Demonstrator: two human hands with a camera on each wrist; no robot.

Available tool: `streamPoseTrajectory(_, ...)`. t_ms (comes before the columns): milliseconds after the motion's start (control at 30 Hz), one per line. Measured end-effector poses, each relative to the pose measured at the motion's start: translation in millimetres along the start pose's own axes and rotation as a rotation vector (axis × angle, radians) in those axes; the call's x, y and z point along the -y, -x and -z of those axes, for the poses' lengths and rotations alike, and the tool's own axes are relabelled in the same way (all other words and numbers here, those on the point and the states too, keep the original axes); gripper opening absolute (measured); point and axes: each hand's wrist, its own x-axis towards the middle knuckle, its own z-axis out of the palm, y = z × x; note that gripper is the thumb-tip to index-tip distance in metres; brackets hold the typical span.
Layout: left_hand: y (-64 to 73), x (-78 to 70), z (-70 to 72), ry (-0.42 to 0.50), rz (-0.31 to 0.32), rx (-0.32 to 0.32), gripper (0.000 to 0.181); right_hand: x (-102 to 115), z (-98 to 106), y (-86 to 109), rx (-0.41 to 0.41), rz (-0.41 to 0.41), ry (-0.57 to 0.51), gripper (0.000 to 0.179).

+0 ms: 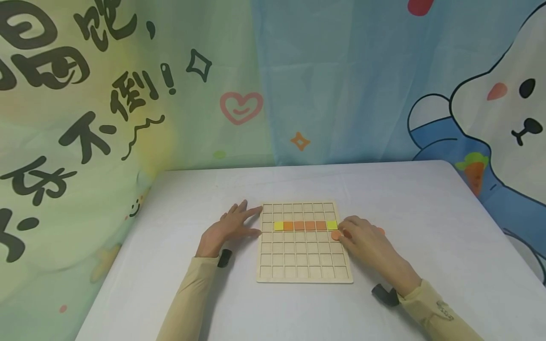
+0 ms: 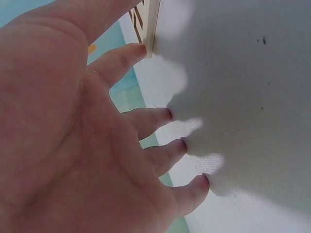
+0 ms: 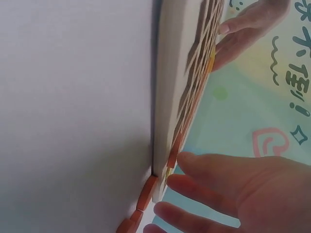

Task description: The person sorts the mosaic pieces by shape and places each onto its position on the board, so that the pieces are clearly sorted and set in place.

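Note:
A light wooden board (image 1: pixel 304 259) with a square grid lies on the white table. One of its rows holds a yellow tile (image 1: pixel 278 226), several orange tiles (image 1: pixel 299 226) and another yellow tile (image 1: pixel 332 225) at the right. My left hand (image 1: pixel 227 227) has its fingers spread, with thumb and index finger against the board's left edge; its other fingertips touch the table (image 2: pixel 252 121). At the board's right side, my right hand (image 1: pixel 371 244) pinches an orange disc (image 1: pixel 336 235) at the thumb and index fingertips, close over the grid.
More orange discs (image 3: pixel 147 194) lie on the table beside the board's right edge, partly under my right hand. One orange disc (image 1: pixel 381 231) shows beyond its knuckles. Behind the table hangs a printed curtain (image 1: pixel 332 85).

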Motion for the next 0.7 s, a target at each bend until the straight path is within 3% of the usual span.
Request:
streamPoseTrajectory(267,-0.1,0.5,0.2,0.017,-0.003,0.005,0.077,-1.0,-0.6,-1.4,0.022,-0.042,0.002,0.026)
streamPoseTrajectory(700,1.2,-0.2,1.1,0.019,-0.003,0.007,0.077,-0.8,-1.4,0.5,0.003,0.001,-0.018,0.026)
